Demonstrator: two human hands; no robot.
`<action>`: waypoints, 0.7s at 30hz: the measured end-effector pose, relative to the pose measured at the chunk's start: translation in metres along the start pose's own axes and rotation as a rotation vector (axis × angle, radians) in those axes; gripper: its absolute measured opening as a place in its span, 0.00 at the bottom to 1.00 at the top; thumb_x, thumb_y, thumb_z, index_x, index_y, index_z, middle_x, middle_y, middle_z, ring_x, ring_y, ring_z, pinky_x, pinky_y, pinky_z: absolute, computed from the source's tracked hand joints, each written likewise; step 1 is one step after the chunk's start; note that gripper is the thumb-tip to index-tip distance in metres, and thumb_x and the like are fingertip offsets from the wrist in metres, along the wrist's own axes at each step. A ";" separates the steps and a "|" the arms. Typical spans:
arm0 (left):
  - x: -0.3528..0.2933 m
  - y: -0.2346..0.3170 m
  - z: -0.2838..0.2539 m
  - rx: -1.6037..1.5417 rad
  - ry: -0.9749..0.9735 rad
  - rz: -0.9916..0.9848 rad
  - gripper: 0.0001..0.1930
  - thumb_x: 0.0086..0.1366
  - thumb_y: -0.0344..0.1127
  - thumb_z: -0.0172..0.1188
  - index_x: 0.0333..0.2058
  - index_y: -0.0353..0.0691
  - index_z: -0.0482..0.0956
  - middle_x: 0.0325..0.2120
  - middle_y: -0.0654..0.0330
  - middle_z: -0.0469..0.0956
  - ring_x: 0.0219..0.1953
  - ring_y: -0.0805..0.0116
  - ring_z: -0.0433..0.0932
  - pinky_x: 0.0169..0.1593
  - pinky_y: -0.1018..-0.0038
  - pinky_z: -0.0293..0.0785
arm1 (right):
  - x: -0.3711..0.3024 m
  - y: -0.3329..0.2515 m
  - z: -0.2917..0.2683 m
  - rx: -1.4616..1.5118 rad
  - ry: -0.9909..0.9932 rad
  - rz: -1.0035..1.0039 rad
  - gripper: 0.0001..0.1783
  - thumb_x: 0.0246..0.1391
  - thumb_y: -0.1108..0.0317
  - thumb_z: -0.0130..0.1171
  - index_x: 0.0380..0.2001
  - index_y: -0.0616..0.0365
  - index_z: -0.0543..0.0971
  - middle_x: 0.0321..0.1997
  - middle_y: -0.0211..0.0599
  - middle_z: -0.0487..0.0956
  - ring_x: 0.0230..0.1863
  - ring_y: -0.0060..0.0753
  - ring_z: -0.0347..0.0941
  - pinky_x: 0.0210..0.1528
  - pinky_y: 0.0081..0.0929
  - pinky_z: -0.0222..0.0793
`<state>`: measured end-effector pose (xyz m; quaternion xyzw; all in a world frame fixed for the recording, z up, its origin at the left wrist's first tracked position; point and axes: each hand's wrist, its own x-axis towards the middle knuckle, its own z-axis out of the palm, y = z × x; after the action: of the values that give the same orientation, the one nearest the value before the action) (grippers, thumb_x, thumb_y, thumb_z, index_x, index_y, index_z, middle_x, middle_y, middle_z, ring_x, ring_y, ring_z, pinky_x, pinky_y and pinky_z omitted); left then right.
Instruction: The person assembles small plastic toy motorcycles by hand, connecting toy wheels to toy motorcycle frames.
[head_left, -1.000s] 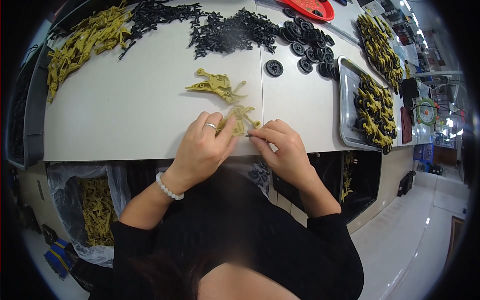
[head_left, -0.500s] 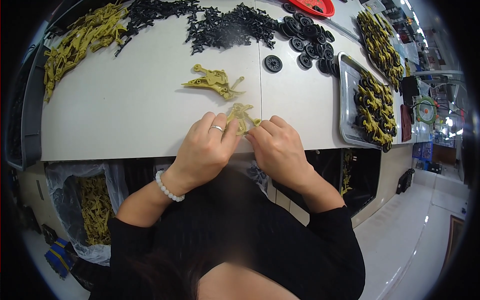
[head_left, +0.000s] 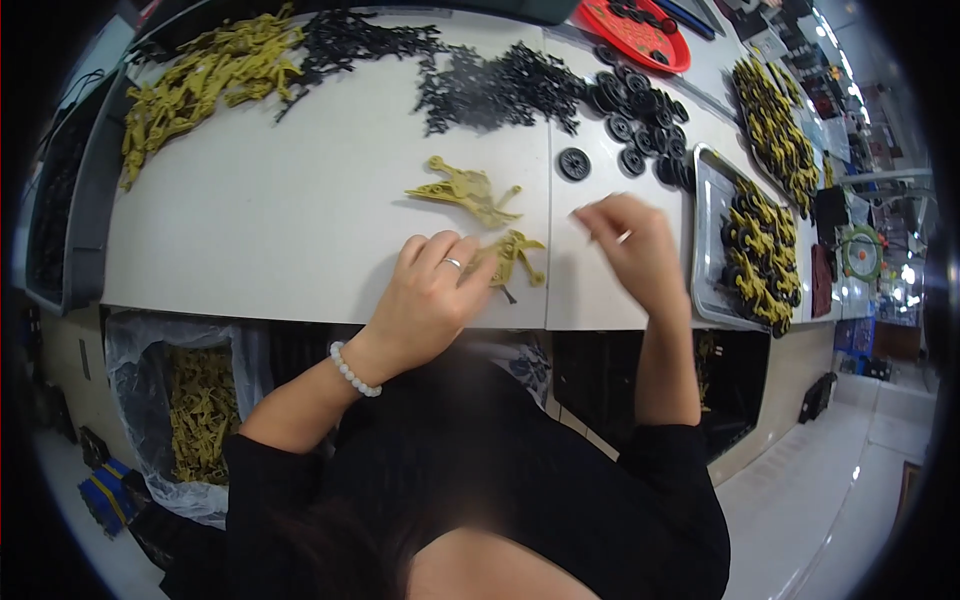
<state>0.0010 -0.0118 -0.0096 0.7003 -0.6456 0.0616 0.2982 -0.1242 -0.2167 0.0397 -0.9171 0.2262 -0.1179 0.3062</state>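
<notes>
My left hand is closed on a yellow plastic toy part, holding it just above the white table near its front edge. The fingers cover part of it, and a short black piece pokes out at its lower end. Just beyond lies a second yellow toy part, flat on the table with a pointed end to the left. Raised over the table to the right, my right hand is somewhat blurred. Its thumb and bent fingers are apart, with nothing visible between them. One spoked black wheel lies beyond it.
Black wheels and small black parts are heaped at the back. Yellow parts lie far left beside a grey bin. A metal tray of wheeled yellow toys stands right, a red tray behind.
My right hand has left the yellow part and moved up and right. The left hand still holds that part. The whole view has shifted slightly.
</notes>
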 end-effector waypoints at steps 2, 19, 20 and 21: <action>0.003 -0.007 -0.008 -0.027 0.023 -0.007 0.18 0.50 0.33 0.66 0.41 0.34 0.78 0.39 0.52 0.74 0.41 0.55 0.72 0.43 0.65 0.68 | 0.024 0.014 -0.007 0.000 0.112 -0.109 0.05 0.50 0.72 0.62 0.29 0.64 0.80 0.23 0.35 0.77 0.23 0.22 0.69 0.27 0.21 0.65; 0.015 -0.200 -0.058 0.434 0.102 -0.452 0.10 0.52 0.29 0.61 0.34 0.31 0.79 0.31 0.49 0.76 0.38 0.52 0.74 0.45 0.64 0.71 | 0.226 -0.078 0.150 -0.307 0.101 -0.674 0.12 0.46 0.64 0.61 0.35 0.57 0.81 0.36 0.39 0.79 0.44 0.43 0.73 0.46 0.36 0.71; 0.013 -0.196 -0.056 0.383 0.135 -0.397 0.10 0.52 0.28 0.61 0.33 0.30 0.79 0.30 0.49 0.76 0.38 0.52 0.74 0.45 0.64 0.71 | 0.233 -0.073 0.152 -0.308 0.103 -0.672 0.12 0.46 0.64 0.61 0.35 0.57 0.81 0.36 0.39 0.79 0.44 0.43 0.73 0.46 0.36 0.71; 0.013 -0.190 -0.056 0.380 0.134 -0.395 0.10 0.52 0.28 0.61 0.33 0.30 0.79 0.30 0.49 0.76 0.38 0.52 0.74 0.45 0.64 0.71 | 0.238 -0.072 0.152 -0.346 0.095 -0.690 0.12 0.47 0.64 0.61 0.34 0.57 0.81 0.36 0.40 0.79 0.43 0.43 0.74 0.45 0.36 0.72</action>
<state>0.1988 0.0021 -0.0223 0.8504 -0.4523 0.1684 0.2096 0.1611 -0.2038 -0.0163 -0.9710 -0.0653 -0.2162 0.0784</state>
